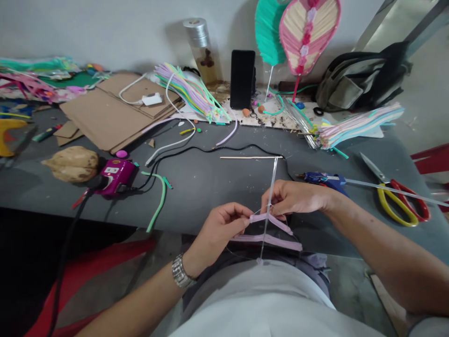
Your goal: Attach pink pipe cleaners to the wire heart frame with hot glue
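Note:
At the front edge of the table, a thin silvery stick (271, 185) stands out from my body, crossed by two lilac fuzzy strips that look like pipe cleaners. My left hand (224, 224) is closed in a pinch on the left end of the upper lilac strip (279, 224). The lower lilac strip (280, 242) lies nearer my shirt, its left end behind my left fingers. My right hand (293, 196) is closed around the stick just above the upper strip; its fingertips are partly hidden. Fine wire loops show beside the strips.
A blue glue gun (324, 179) and scissors (396, 194) lie to the right. A thin wooden stick (245, 157) is ahead. On the left are a purple power socket (117, 175) with black cable and cardboard (108, 114). Behind stand a phone (242, 79), a bottle (203, 51) and pipe-cleaner bundles (191, 91).

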`<state>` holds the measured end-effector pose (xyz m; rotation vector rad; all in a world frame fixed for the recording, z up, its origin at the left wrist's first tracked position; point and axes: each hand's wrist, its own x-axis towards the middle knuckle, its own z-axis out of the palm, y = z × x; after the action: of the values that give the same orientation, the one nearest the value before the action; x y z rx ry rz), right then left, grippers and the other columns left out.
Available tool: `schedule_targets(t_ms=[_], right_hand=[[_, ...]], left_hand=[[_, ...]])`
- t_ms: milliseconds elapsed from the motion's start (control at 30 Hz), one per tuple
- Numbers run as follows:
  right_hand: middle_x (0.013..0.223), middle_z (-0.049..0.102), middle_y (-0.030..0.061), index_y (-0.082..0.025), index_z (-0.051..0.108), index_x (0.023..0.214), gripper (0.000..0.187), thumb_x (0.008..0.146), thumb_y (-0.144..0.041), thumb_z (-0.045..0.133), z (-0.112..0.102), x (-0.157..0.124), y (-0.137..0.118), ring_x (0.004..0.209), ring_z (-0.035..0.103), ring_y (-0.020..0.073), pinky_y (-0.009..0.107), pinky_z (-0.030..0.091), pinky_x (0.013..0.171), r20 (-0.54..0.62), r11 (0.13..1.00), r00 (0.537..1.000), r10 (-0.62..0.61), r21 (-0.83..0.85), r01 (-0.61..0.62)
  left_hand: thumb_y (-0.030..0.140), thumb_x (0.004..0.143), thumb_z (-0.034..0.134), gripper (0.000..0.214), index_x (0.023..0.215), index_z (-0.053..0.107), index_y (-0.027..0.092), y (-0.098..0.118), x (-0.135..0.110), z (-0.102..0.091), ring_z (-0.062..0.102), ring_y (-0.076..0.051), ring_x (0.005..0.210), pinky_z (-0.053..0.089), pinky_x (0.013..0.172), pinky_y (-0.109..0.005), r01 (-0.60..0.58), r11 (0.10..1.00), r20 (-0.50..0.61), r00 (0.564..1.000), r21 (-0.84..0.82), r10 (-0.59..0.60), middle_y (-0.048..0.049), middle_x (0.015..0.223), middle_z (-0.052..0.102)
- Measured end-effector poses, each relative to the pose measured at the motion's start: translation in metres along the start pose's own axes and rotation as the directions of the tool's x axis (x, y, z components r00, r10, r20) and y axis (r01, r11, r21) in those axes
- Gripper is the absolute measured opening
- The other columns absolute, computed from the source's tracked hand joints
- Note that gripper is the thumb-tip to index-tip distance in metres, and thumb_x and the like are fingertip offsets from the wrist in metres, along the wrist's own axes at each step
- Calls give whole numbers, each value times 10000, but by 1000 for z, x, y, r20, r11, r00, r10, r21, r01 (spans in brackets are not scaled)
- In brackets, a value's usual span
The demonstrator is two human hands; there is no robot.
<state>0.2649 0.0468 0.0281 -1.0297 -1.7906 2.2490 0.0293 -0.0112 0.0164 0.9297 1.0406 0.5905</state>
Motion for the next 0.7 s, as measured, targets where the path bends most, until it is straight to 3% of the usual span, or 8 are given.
schedule_targets(t_ms=[233, 533, 700], right_hand=[[557, 591, -41, -117, 719, 786, 177, 669, -178, 601, -2, 4, -6, 520, 503, 79, 189, 399, 503, 43, 1000, 999, 17, -18, -16], [568, 579, -38, -112, 729, 812, 187, 690, -241, 674, -5, 4, -2, 516, 489, 73, 182, 360, 491, 77, 999, 996, 48, -2, -48], [585, 589, -33, -115, 735, 810, 178, 712, -262, 710, -9, 5, 1, 527, 503, 75, 179, 350, 488, 164, 997, 984, 75, -29, -71]], left_hand=[[287, 768, 753, 167, 847, 733, 141, -3, 2, 1, 433, -76, 588, 335, 542, -205, 9, 1000, 9, 1000, 9, -9, 4, 710, 600], [313, 729, 759, 188, 769, 705, 137, 4, 2, 6, 439, -83, 579, 339, 548, -216, 7, 996, -16, 1000, 91, -6, 3, 673, 608], [345, 751, 744, 215, 773, 714, 134, 7, 0, 8, 480, -104, 612, 368, 579, -228, 8, 983, 0, 1000, 183, -8, -24, 704, 640]])
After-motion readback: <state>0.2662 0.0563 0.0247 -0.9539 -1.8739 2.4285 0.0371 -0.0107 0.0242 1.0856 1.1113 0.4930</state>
